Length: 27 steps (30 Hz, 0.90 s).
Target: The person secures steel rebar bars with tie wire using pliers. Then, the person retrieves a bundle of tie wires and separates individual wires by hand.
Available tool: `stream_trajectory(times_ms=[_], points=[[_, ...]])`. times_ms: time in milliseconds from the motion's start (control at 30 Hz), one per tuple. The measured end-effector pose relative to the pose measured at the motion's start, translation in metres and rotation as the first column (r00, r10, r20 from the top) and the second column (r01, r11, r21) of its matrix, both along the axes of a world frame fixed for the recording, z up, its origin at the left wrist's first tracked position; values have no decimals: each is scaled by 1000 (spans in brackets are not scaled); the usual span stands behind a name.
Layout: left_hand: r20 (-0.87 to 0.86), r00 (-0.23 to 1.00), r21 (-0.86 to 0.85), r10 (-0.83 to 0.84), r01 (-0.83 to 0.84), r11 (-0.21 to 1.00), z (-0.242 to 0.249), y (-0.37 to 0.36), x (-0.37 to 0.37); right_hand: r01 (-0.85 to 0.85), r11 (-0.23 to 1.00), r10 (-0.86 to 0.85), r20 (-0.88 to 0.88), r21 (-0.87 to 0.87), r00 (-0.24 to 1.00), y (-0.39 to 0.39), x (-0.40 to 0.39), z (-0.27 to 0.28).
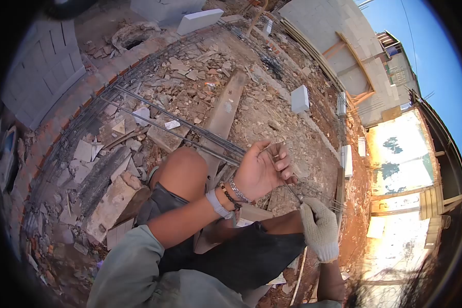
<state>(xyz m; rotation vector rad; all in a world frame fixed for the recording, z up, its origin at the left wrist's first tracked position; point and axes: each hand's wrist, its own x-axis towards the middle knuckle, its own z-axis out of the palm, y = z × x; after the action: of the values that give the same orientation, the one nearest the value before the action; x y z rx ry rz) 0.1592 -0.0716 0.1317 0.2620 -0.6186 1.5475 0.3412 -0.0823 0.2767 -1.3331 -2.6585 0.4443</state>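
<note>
My bare left hand [267,172], with a watch and bracelets at the wrist, is turned palm up with its fingers curled in. I cannot tell what, if anything, those fingers hold. A thin dark metal rod [294,194] slants from just below the left fingertips to my right hand [319,228]. That hand wears a cream knitted glove and is closed round the rod's lower end, near my right knee. Long steel reinforcing bars [190,126] run from the left to behind my left wrist, above my bent left knee [182,169].
Broken concrete and rubble [164,84] cover the ground on the left. A wooden plank [230,100] lies ahead of my knees. White blocks [300,99] stand beyond, with a grey block wall [318,25] behind. More steel bars [61,141] lie along the brick edge.
</note>
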Motion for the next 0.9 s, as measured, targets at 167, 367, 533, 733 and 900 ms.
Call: stream_trajectory(times_ms=[167, 367, 533, 733, 900], points=[[-89, 996, 7, 24, -24, 1000, -17, 18, 23, -7, 1000, 7, -73, -9, 997, -3, 30, -31], [-200, 978, -268, -58, 3, 963, -10, 8, 35, 107, 919, -205, -228, -380, 952, 2, 30, -53], [-148, 987, -216, -71, 38, 976, -20, 13, 44, 79, 886, -267, -364, -457, 892, 8, 14, -54], [-313, 949, -265, 26, -114, 957, -16, 13, 58, 64, 768, -360, -347, -637, 866, 24, 11, -44], [-494, 863, -203, 108, -235, 951, -16, 16, 54, -2, 480, -534, -294, -877, 793, 36, 11, -46]])
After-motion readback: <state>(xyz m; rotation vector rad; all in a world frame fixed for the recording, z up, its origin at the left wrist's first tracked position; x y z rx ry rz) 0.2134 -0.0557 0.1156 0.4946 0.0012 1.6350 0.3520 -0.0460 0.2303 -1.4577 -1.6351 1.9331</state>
